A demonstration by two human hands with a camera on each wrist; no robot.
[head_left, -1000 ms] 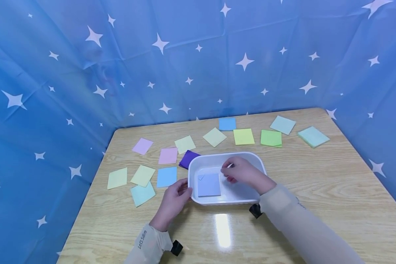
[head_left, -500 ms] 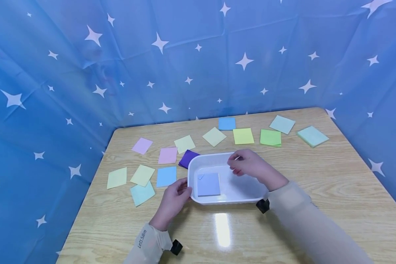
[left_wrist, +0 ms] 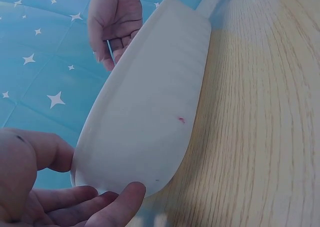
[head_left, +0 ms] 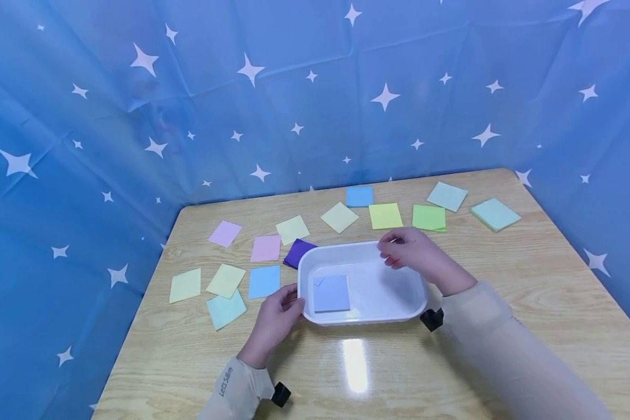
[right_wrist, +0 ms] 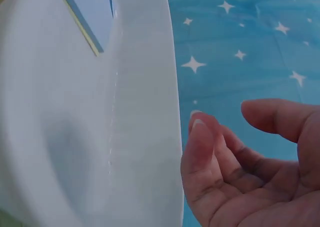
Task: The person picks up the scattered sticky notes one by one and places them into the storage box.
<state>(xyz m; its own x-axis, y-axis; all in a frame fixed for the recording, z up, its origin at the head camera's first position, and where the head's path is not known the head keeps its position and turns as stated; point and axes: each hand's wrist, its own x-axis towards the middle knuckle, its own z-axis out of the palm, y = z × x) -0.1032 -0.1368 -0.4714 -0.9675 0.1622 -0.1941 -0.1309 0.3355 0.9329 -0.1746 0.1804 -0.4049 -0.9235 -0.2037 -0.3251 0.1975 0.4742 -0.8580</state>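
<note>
My left hand (head_left: 274, 324) grips the left end of a white plastic tub (head_left: 388, 303), its thumb at the rim and its fingers against the outer wall in the left wrist view. Inside the tub, on the left, lies a periwinkle sticky note pad (head_left: 332, 293); a pale yellow layer shows beneath it in the right wrist view. My right hand (head_left: 416, 252) hovers over the tub's far right rim. In the right wrist view that hand (right_wrist: 250, 172) holds nothing: the fingers bend loosely and the thumb stands apart.
Sticky notes lie spread beyond and left of the tub, among them a purple one (head_left: 298, 253) at its far left corner, a blue one (head_left: 264, 282), a green one (head_left: 429, 217) and a teal pad (head_left: 496, 214). A blue star-patterned curtain (head_left: 294, 87) hangs behind the wooden table (head_left: 399, 373).
My right hand has moved from above the inside of the tub to the right and away from me, to its far rim. My left hand and the pad have stayed in place.
</note>
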